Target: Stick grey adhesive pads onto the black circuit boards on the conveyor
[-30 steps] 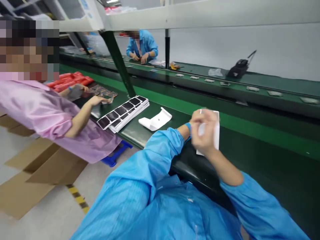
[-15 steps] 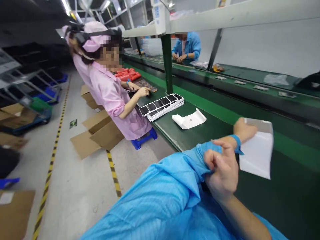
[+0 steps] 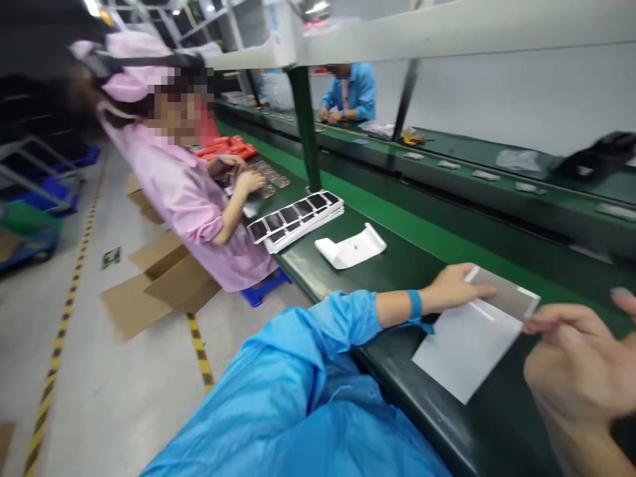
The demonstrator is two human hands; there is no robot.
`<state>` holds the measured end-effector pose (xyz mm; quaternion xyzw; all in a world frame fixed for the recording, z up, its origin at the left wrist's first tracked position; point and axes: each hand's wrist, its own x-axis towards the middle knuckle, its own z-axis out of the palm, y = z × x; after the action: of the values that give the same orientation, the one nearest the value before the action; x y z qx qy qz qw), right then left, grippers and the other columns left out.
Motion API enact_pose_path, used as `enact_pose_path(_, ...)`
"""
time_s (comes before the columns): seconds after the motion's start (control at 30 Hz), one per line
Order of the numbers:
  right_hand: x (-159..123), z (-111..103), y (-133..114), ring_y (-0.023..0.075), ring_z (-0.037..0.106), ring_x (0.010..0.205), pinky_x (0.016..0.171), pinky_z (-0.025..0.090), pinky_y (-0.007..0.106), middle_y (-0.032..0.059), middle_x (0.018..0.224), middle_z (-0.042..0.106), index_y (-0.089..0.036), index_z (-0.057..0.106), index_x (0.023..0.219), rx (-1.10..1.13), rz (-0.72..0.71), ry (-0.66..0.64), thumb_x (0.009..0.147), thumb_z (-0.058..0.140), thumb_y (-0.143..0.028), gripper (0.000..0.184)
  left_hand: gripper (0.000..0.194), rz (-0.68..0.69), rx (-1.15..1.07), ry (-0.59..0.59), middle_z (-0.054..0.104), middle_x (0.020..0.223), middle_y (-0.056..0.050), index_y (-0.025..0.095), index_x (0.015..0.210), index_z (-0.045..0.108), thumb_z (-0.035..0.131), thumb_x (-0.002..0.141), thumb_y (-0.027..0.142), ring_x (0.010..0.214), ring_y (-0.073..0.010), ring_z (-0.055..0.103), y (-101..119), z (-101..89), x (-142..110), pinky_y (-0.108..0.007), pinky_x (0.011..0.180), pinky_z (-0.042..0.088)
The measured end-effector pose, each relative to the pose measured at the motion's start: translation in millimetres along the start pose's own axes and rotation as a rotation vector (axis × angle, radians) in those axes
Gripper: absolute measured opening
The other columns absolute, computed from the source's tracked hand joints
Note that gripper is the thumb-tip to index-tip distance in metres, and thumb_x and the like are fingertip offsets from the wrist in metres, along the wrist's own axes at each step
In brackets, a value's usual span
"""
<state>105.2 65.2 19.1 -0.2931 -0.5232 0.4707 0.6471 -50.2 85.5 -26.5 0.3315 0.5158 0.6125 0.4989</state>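
My left hand (image 3: 454, 288), with a blue band at its wrist, grips a flat white sheet (image 3: 467, 351) by its upper left edge. A glossy grey strip runs along the sheet's top end. My right hand (image 3: 576, 358) is at the sheet's right corner, thumb and forefinger drawn together and another finger raised apart. Blur hides whether anything is between those fingertips. To the left on the dark green bench (image 3: 397, 285) lies a curled white strip of paper (image 3: 352, 248). Beyond it sits a stack of white sheets with black rectangles (image 3: 298, 218).
A co-worker in pink (image 3: 173, 179) handles small parts at the bench, near red packages (image 3: 228, 146). Another person in blue (image 3: 350, 93) works across the line. A green post (image 3: 304, 126) rises from the bench. Open cardboard boxes (image 3: 169, 278) stand on the floor.
My right hand has moved right, from over my left forearm to the sheet's corner. The sheet has turned and tilted in my left hand. The view has swung rightward.
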Motion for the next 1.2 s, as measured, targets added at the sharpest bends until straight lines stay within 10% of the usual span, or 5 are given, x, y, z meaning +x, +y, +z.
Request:
enact_pose_path(0.17, 52.4, -35.3, 77.7, 0.0274, 0.062, 0.074, 0.069, 0.042, 0.05, 0.0068, 0.085, 0.065, -0.042, 0.055, 0.136, -0.231, -0.194, -0.099, 0.076, 0.086, -0.038, 0.068, 0.024, 0.015, -0.01, -0.021, 0.073, 0.089, -0.003, 0.016, 0.093, 0.069, 0.086, 0.077, 0.021, 0.08, -0.0163, 0.065, -9.8, -11.5, 9.6, -0.032, 0.082, 0.055)
enact_pose_path(0.37, 46.7, -49.6, 137.0, 0.0265, 0.068, 0.095, 0.087, 0.053, 0.048, 0.0124, 0.114, 0.072, -0.027, 0.037, 0.154, -0.259, -0.017, -0.186, 0.092, 0.071, -0.048, 0.073, 0.033, 0.116, 0.096, -0.022, 0.072, 0.095, -0.003, 0.017, 0.105, 0.069, 0.083, 0.078, 0.03, 0.088, -0.018, 0.066, -24.5, -29.8, 17.3, -0.03, 0.084, 0.052)
enact_pose_path(0.73, 39.3, -30.6, 132.5, 0.016, 0.055, 0.067, 0.066, 0.046, 0.03, -0.0038, 0.081, 0.054, -0.024, 0.026, 0.16, -0.379, 0.089, -0.318, 0.105, 0.054, -0.03, 0.062, 0.067, -0.025, 0.159, -0.078, 0.078, 0.099, -0.006, 0.02, 0.124, 0.067, 0.092, 0.073, 0.056, 0.077, -0.0195, 0.07, -12.2, -35.1, 22.2, -0.028, 0.067, 0.057)
enact_pose_path(0.97, 51.6, -27.1, 123.7, 0.0144, 0.049, 0.067, 0.069, 0.044, 0.028, -0.0066, 0.078, 0.044, -0.019, 0.023, 0.162, -0.487, 0.121, -0.385, 0.107, 0.056, -0.026, 0.065, 0.06, -0.062, 0.337, 0.041, 0.078, 0.084, -0.001, 0.017, 0.098, 0.078, 0.09, 0.068, 0.067, 0.069, -0.0179, 0.065, -15.6, -43.8, 27.3, -0.027, 0.06, 0.054)
enact_pose_path(1.2, 53.4, -18.1, 110.4, 0.0137, 0.05, 0.071, 0.075, 0.043, 0.027, -0.0072, 0.079, 0.043, -0.013, 0.024, 0.163, -0.532, 0.143, -0.335, 0.109, 0.053, -0.022, 0.062, 0.045, -0.01, 0.247, 0.191, 0.077, 0.078, 0.001, 0.019, 0.082, 0.08, 0.092, 0.046, 0.044, 0.066, -0.0165, 0.059, -23.4, -33.8, 41.5, -0.028, 0.06, 0.05)
